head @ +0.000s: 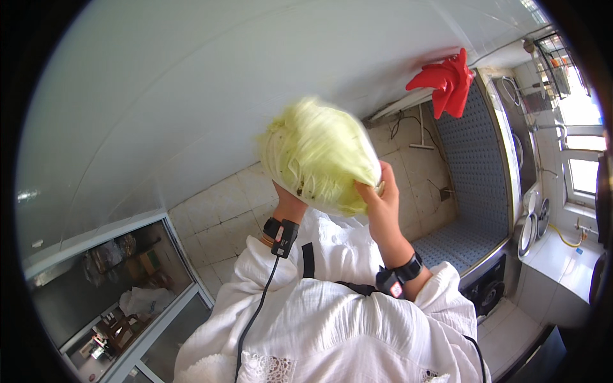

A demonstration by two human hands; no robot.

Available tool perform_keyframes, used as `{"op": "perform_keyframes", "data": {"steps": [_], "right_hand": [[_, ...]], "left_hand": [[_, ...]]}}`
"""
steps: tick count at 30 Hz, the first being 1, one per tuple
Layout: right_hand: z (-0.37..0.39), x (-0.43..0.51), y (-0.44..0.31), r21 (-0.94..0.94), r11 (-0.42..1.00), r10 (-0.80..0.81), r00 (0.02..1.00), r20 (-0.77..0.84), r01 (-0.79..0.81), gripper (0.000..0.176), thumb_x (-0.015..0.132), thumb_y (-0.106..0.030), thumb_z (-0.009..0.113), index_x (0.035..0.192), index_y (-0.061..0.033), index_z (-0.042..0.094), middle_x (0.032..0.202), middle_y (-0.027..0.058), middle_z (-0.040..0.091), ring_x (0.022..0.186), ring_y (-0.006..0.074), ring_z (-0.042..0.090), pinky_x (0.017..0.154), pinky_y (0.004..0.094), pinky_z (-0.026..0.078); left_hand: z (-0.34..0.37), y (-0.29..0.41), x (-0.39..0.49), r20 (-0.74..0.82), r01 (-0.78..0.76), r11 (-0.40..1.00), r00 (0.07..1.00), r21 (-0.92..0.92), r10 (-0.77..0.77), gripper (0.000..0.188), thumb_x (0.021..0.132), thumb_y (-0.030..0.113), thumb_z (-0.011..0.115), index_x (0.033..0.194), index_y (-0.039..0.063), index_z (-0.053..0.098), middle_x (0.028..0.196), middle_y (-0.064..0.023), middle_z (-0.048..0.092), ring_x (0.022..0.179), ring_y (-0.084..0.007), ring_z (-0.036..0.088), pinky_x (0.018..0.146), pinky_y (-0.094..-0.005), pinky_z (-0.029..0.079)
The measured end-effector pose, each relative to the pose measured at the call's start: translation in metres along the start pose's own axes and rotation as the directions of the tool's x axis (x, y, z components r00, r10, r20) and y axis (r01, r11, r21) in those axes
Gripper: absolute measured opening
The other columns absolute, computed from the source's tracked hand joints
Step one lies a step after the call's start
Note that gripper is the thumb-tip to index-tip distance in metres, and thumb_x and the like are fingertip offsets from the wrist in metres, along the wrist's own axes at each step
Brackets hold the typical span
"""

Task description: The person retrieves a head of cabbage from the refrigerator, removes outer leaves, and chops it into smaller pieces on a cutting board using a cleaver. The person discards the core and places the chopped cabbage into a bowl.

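Note:
A pale green napa cabbage (318, 148) is held up in front of my white garment, with its far side blurred. My right hand (385, 198) grips the cabbage's right edge, thumb on the near face by the white stem part. Most of my left hand (289, 197) is hidden behind the cabbage, which rests against it from the lower left. Small dark specks mark the leaves near the left wrist. Each wrist wears a black strapped device, and a black cable hangs from the left device (285, 238).
To the right runs a kitchen counter with a steel sink (515, 134) and a blue patterned front (471, 139). A red cloth (448, 84) hangs at its far end. A floor squeegee (421, 143) stands on the tiles. At left is a framed glass door (177, 249).

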State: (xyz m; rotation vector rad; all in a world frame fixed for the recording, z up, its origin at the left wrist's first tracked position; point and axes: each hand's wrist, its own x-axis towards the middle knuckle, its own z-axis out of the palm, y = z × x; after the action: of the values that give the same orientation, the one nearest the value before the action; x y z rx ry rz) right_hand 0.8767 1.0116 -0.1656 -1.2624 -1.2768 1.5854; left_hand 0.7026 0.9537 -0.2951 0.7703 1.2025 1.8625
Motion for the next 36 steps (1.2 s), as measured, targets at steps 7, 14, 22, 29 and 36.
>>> {"op": "perform_keyframes", "data": {"steps": [7,14,22,29,36], "right_hand": [[-0.033,0.01,0.022,0.554,0.829,0.081,0.965,-0.248,0.072,0.029,0.101,-0.022,0.06,0.128,-0.0096,0.056,0.115,0.0036,0.063,0.099,0.018,0.062,0.087,0.0441,0.054],[-0.055,0.01,0.029,0.813,0.579,0.187,0.98,-0.066,-0.056,0.021,0.104,-0.024,0.052,0.118,-0.009,0.055,0.091,0.0059,0.059,0.086,0.0214,0.06,0.086,0.0394,0.052],[-0.058,0.023,0.024,0.562,0.809,0.08,0.917,-0.391,0.169,0.021,0.102,-0.02,0.057,0.119,-0.0086,0.053,0.088,0.0006,0.053,0.08,0.0113,0.055,0.067,0.0308,0.05],[-0.094,0.117,0.063,0.503,0.854,0.069,0.927,-0.368,0.136,0.038,0.097,-0.024,0.068,0.129,-0.008,0.055,0.106,0.0016,0.061,0.091,0.0164,0.061,0.081,0.0363,0.053],[-0.062,0.124,0.122,0.2,0.907,0.348,0.927,0.141,-0.371,0.06,0.103,-0.035,0.055,0.152,-0.0052,0.036,0.148,0.0123,0.046,0.137,0.0271,0.044,0.105,0.037,0.043]], "left_hand": [[0.018,0.002,0.003,0.0,0.277,0.503,0.876,-0.818,-0.482,0.059,0.098,0.057,0.047,0.144,0.019,0.045,0.144,-0.002,0.051,0.132,-0.0241,0.052,0.104,-0.0483,0.05],[-0.015,-0.03,0.017,0.005,0.202,0.578,0.946,-0.791,-0.323,0.061,0.101,0.055,0.044,0.148,0.017,0.041,0.152,-0.0071,0.044,0.136,-0.0282,0.047,0.11,-0.0496,0.044],[-0.054,0.03,-0.03,0.197,0.004,0.525,0.924,0.851,-0.326,0.058,0.107,0.034,0.042,0.158,0.013,0.024,0.162,-0.012,0.027,0.148,-0.0295,0.026,0.124,-0.0414,0.018],[-0.008,0.042,-0.013,-0.014,0.368,0.929,0.929,-0.04,-0.369,0.052,0.108,0.033,0.041,0.154,0.01,0.03,0.154,-0.0115,0.039,0.138,-0.0261,0.044,0.113,-0.0408,0.041],[0.024,0.057,0.031,-0.01,0.308,0.912,0.946,-0.27,-0.323,0.054,0.106,0.047,0.041,0.141,0.006,0.047,0.133,-0.0061,0.059,0.12,-0.0202,0.06,0.099,-0.0398,0.054]]}}
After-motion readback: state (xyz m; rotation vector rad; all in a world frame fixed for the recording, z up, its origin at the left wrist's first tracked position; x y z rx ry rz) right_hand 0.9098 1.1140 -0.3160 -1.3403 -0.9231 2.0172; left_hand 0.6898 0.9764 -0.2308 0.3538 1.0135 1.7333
